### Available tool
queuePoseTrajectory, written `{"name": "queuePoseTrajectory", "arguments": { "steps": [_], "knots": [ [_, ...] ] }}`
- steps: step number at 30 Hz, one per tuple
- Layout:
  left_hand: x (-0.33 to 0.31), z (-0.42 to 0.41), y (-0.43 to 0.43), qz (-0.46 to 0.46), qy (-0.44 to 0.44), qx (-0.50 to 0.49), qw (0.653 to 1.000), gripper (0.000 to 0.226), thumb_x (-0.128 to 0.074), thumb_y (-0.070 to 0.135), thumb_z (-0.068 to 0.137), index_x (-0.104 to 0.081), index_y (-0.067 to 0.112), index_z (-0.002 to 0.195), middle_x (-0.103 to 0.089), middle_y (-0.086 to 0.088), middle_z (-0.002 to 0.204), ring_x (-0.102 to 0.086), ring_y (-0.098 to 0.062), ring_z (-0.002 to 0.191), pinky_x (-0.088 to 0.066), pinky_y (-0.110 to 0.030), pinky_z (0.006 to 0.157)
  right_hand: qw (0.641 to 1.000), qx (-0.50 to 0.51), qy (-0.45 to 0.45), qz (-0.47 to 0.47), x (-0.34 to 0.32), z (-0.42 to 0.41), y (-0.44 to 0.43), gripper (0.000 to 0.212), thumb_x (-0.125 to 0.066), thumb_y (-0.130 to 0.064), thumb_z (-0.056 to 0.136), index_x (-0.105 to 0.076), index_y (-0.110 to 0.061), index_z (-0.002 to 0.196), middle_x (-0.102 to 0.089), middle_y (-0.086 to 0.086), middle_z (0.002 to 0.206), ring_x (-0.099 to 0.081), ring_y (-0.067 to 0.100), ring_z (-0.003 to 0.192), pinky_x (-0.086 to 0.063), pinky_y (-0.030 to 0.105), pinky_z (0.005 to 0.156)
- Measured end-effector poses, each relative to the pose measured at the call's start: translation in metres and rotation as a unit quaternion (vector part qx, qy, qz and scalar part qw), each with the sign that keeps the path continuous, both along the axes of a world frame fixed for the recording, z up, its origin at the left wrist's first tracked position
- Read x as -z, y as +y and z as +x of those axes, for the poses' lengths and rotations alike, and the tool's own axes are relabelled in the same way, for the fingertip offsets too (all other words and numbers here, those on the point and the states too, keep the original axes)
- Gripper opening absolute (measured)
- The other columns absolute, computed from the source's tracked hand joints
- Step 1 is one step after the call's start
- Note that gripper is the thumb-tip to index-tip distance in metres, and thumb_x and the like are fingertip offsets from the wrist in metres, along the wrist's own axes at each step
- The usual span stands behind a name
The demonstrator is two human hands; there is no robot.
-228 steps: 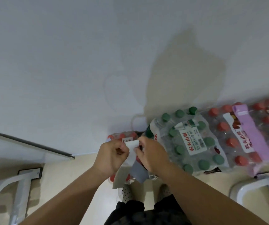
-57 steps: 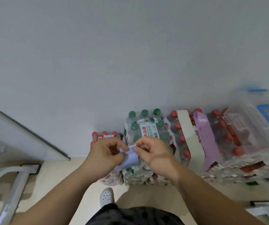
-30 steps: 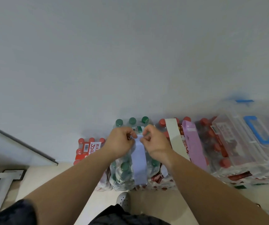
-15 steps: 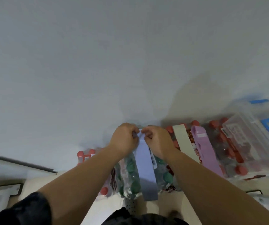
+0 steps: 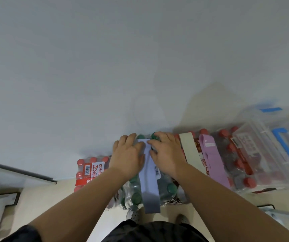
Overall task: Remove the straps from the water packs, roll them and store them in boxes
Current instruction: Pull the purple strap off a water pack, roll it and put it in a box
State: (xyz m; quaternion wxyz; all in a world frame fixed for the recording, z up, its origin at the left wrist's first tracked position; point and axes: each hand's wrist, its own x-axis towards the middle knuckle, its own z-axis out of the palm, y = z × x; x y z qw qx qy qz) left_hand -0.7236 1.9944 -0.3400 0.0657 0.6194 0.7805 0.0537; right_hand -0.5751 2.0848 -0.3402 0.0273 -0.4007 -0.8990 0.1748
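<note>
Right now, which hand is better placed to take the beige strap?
Probably the right hand: it lies just beside the beige strap, while the left hand is on the far side of the blue strap, farther away.

One wide-angle view, worn on the head, looks forward and down along the pale grey wall (image 5: 140, 58). Bare forearms (image 5: 80, 206) run up from the bottom edge, with the left hand (image 5: 127, 158) and right hand (image 5: 168, 154) close below the lens over the shrink-wrapped pack of green-capped bottles (image 5: 166, 187), and a perforated white shoe (image 5: 133, 213) straight underneath.
</note>
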Motion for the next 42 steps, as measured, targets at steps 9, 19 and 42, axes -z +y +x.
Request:
{"name": "queuePoseTrajectory", "arguments": {
  "steps": [9, 19, 42],
  "knots": [
    [-0.022, 0.063, 0.028, 0.02, -0.002, 0.01, 1.0, 0.036, -0.06, 0.043, 0.082, -0.069, 0.024, 0.112, -0.059, -0.004, 0.127, -0.052, -0.03, 0.111, -0.046, -0.043, 0.094, 0.989, 0.13, 0.047, 0.052, -0.019, 0.108, 0.05, 0.021, -0.064, -0.029, 0.09, -0.073, -0.024, 0.108, -0.064, 0.002, 0.122, -0.057, 0.03, 0.116, -0.046, 0.044, 0.099],
    [-0.033, 0.156, 0.111, -0.01, -0.089, 0.028, 0.996, 0.033, -0.054, 0.035, 0.087, -0.062, 0.025, 0.118, -0.06, 0.0, 0.113, -0.052, -0.025, 0.106, -0.049, -0.039, 0.087, 0.983, 0.161, -0.008, -0.084, -0.009, 0.156, 0.118, 0.043, -0.05, -0.013, 0.096, -0.056, -0.015, 0.138, -0.059, 0.011, 0.139, -0.052, 0.033, 0.128, -0.045, 0.039, 0.107],
    [-0.061, 0.183, 0.104, 0.06, -0.389, -0.044, 0.918, 0.021, -0.068, 0.014, 0.089, -0.069, 0.028, 0.074, -0.07, 0.004, 0.072, -0.065, -0.01, 0.069, -0.053, -0.029, 0.068, 0.97, 0.134, 0.162, -0.126, -0.073, 0.197, 0.059, 0.032, -0.064, -0.04, 0.094, -0.056, -0.026, 0.122, -0.069, -0.004, 0.103, -0.061, 0.015, 0.085, -0.041, 0.02, 0.062]
  ]
}}
